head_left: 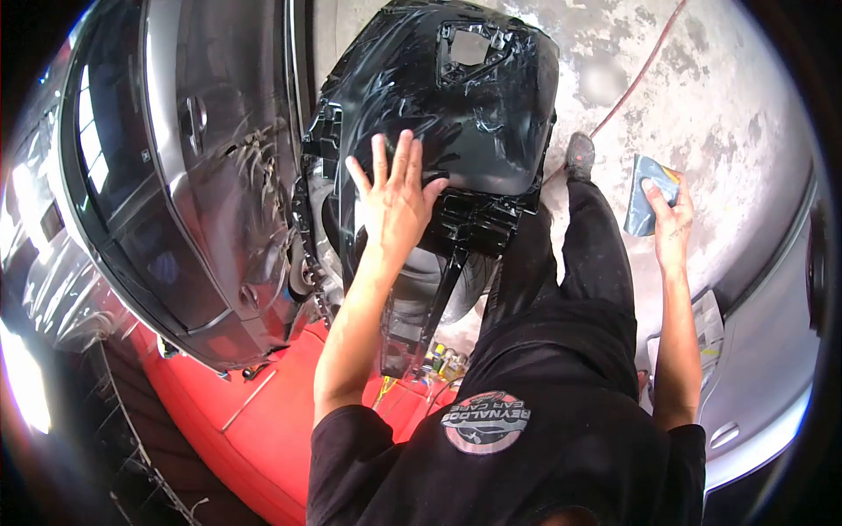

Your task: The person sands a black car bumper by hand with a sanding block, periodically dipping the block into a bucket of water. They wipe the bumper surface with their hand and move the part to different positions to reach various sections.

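Observation:
My left hand [396, 197] lies with its fingers spread on a black car bumper [478, 131], which has a glossy surface with whitish smears and a squarish opening near its far end. Off to the right, my right hand [674, 210] is raised away from the bumper. It grips a folded blue-grey sheet of sandpaper [645, 195], with the thumb pressed on its face and an orange-yellow edge showing beside the fingers.
A dark car [189, 158] with a crumpled, damaged side stands close on the left. A red surface [263, 403] lies below it, with small bottles [443, 358] nearby. A hose [645, 70] crosses the worn concrete floor [605, 79]. A grey car [772, 351] borders the right.

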`<action>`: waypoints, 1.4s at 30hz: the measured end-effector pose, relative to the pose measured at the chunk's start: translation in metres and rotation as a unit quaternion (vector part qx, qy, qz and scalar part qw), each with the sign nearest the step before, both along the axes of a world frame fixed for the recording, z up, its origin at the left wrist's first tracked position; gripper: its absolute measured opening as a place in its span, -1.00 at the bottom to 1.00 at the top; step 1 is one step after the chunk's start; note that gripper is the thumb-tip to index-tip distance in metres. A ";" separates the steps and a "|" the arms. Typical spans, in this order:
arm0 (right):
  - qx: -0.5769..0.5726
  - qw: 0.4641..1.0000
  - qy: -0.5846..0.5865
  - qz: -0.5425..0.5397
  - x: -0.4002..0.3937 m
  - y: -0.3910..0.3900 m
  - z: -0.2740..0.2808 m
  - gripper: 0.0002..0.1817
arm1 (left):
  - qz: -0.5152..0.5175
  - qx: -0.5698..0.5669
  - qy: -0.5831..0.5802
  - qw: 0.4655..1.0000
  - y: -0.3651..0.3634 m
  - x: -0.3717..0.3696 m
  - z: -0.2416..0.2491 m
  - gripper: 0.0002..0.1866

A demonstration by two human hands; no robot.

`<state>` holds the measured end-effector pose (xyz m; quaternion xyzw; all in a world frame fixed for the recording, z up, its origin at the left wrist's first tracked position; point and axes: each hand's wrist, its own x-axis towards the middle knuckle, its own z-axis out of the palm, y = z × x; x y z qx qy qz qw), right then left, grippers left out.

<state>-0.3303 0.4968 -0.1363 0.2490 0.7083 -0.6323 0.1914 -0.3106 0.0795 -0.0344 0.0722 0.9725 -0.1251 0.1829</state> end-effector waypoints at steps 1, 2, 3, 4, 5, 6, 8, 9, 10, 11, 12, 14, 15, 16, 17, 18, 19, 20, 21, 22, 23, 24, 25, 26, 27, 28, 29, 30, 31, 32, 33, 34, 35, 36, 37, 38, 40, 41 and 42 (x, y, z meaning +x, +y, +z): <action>0.004 1.000 0.003 0.002 -0.002 -0.001 0.001 -0.67 | 0.003 -0.016 -0.002 1.000 -0.002 0.003 0.008 -0.25; 0.004 1.000 0.003 0.003 -0.003 -0.002 0.001 -0.67 | 0.027 -0.025 0.001 0.999 -0.005 0.006 0.015 -0.27; 0.002 1.000 0.004 0.008 -0.004 -0.003 0.000 -0.67 | 0.047 -0.029 0.010 0.998 -0.009 0.012 0.022 -0.30; 0.000 1.000 0.005 0.013 -0.005 -0.005 -0.002 -0.66 | 0.068 -0.038 0.019 0.997 -0.013 0.018 0.028 -0.31; -0.001 1.000 0.007 0.013 -0.005 -0.008 -0.002 -0.66 | 0.088 -0.047 0.029 0.995 -0.015 0.022 0.032 -0.33; -0.001 0.999 0.017 0.032 -0.005 -0.013 -0.002 -0.66 | 0.097 -0.046 0.040 0.993 -0.015 0.024 0.035 -0.34; 0.013 0.996 0.040 0.084 -0.005 -0.024 0.000 -0.63 | 0.089 -0.043 0.039 0.994 -0.012 0.022 0.031 -0.34; 0.014 0.995 0.042 0.085 -0.005 -0.033 0.005 -0.63 | 0.082 -0.037 0.036 0.995 -0.009 0.020 0.027 -0.34; -0.009 0.993 0.054 0.103 -0.006 -0.044 0.011 -0.63 | 0.069 -0.030 0.029 0.997 -0.005 0.015 0.019 -0.34; -0.033 0.990 0.065 0.122 -0.005 -0.054 0.017 -0.62 | 0.052 -0.011 0.030 0.998 -0.004 0.011 0.011 -0.34; -0.064 0.987 0.056 0.133 -0.004 -0.062 0.019 -0.61 | 0.039 -0.009 0.034 0.999 -0.002 0.006 0.002 -0.35; -0.083 0.983 0.041 0.156 -0.002 -0.082 0.031 -0.59 | 0.035 0.002 0.048 0.998 -0.004 -0.001 -0.006 -0.38; -0.070 0.979 0.069 0.176 0.000 -0.091 0.035 -0.59 | 0.044 0.006 0.053 0.998 -0.008 -0.003 -0.003 -0.41; -0.068 0.978 0.068 0.187 0.003 -0.098 0.038 -0.59 | 0.057 -0.006 0.067 0.996 -0.011 -0.002 0.002 -0.41; -0.077 0.974 0.067 0.202 0.005 -0.105 0.039 -0.58 | 0.069 -0.019 0.082 0.994 -0.017 0.002 0.008 -0.42; -0.067 0.973 0.066 0.210 0.007 -0.112 0.045 -0.58 | 0.081 -0.025 0.099 0.991 -0.026 0.009 0.013 -0.44; -0.058 0.972 0.065 0.218 0.008 -0.121 0.052 -0.58 | 0.090 -0.028 0.109 0.990 -0.034 0.016 0.020 -0.45; -0.058 0.970 0.079 0.222 0.009 -0.131 0.055 -0.58 | 0.111 -0.013 0.114 0.987 -0.041 0.021 0.027 -0.45; -0.058 0.968 0.093 0.226 0.011 -0.142 0.055 -0.57 | 0.133 0.003 0.117 0.984 -0.046 0.027 0.033 -0.46; -0.053 0.965 0.105 0.233 0.012 -0.156 0.054 -0.56 | 0.147 -0.004 0.104 0.984 -0.047 0.032 0.039 -0.41; -0.077 0.964 0.114 0.227 0.014 -0.170 0.056 -0.56 | 0.148 0.001 0.111 0.983 -0.051 0.038 0.040 -0.41; -0.061 0.955 0.148 0.251 0.011 -0.184 0.062 -0.56 | 0.189 0.085 0.119 0.971 -0.055 0.043 0.040 -0.35; -0.045 0.944 0.181 0.274 0.008 -0.196 0.066 -0.55 | 0.227 0.168 0.125 0.951 -0.058 0.048 0.041 -0.29; -0.038 0.942 0.185 0.276 0.005 -0.208 0.067 -0.55 | 0.241 0.169 0.120 0.948 -0.059 0.053 0.042 -0.18; -0.039 0.931 0.221 0.287 0.001 -0.219 0.065 -0.56 | 0.240 0.176 0.124 0.947 -0.061 0.055 0.041 -0.18; -0.040 0.919 0.256 0.298 -0.002 -0.228 0.062 -0.57 | 0.255 0.191 0.136 0.938 -0.062 0.056 0.040 -0.15; -0.035 0.917 0.260 0.300 -0.004 -0.235 0.060 -0.57 | 0.271 0.206 0.148 0.929 -0.063 0.059 0.039 -0.12; -0.027 0.914 0.263 0.307 -0.006 -0.242 0.059 -0.58 | 0.258 0.204 0.171 0.929 -0.063 0.058 0.039 -0.05; -0.020 0.911 0.267 0.314 -0.007 -0.247 0.060 -0.58 | 0.259 0.207 0.175 0.927 -0.062 0.059 0.042 -0.05; -0.004 0.908 0.264 0.325 -0.006 -0.251 0.060 -0.58 | 0.288 0.210 0.176 0.917 -0.059 0.058 0.045 -0.07; -0.002 0.907 0.266 0.325 -0.005 -0.255 0.057 -0.58 | 0.317 0.212 0.175 0.908 -0.056 0.056 0.048 -0.09; 0.014 0.898 0.303 0.320 -0.004 -0.261 0.052 -0.57 | 0.317 0.214 0.175 0.907 -0.056 0.057 0.049 -0.09; 0.029 0.887 0.339 0.313 -0.005 -0.266 0.046 -0.56 | 0.331 0.203 0.162 0.907 -0.056 0.058 0.049 -0.11; 0.030 0.891 0.323 0.318 -0.007 -0.271 0.050 -0.57 | 0.346 0.190 0.148 0.907 -0.057 0.057 0.048 -0.13; 0.030 0.892 0.320 0.319 -0.011 -0.274 0.045 -0.57 | 0.347 0.191 0.145 0.907 -0.057 0.054 0.047 -0.13; 0.050 0.888 0.323 0.323 -0.017 -0.278 0.038 -0.59 | 0.348 0.188 0.147 0.907 -0.056 0.052 0.047 -0.17; 0.071 0.886 0.323 0.325 -0.035 -0.288 0.031 -0.63 | 0.357 0.178 0.146 0.905 -0.058 0.048 0.044 -0.20; 0.057 0.893 0.301 0.330 -0.045 -0.288 0.026 -0.64 | 0.354 0.188 0.149 0.904 -0.060 0.047 0.042 -0.21; 0.078 0.896 0.297 0.321 -0.043 -0.293 0.025 -0.64 | 0.352 0.197 0.151 0.903 -0.062 0.048 0.042 -0.22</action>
